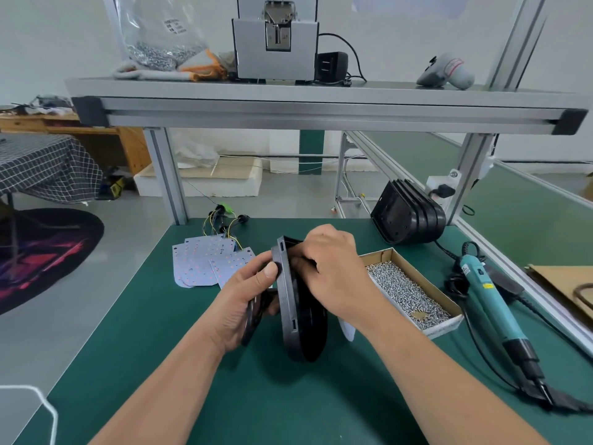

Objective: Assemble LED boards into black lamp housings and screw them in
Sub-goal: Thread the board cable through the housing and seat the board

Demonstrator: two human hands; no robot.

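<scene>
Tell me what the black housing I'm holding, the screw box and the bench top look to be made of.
The black housing: likely moulded plastic, matt; finely textured rim with crisp moulded slots. The screw box: cardboard, brown raw inner walls and thin folded edges. The bench top: probably a rubber or vinyl mat, dark green, matt with a soft sheen.

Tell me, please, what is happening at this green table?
A person holds a black lamp housing on its edge over the green mat. The left hand grips it from the left, thumb on the rim. The right hand curls its fingers into the other side. The LED boards lie on the mat behind the hands. The screws in their cardboard box and the electric screwdriver lie untouched on the right.
</scene>
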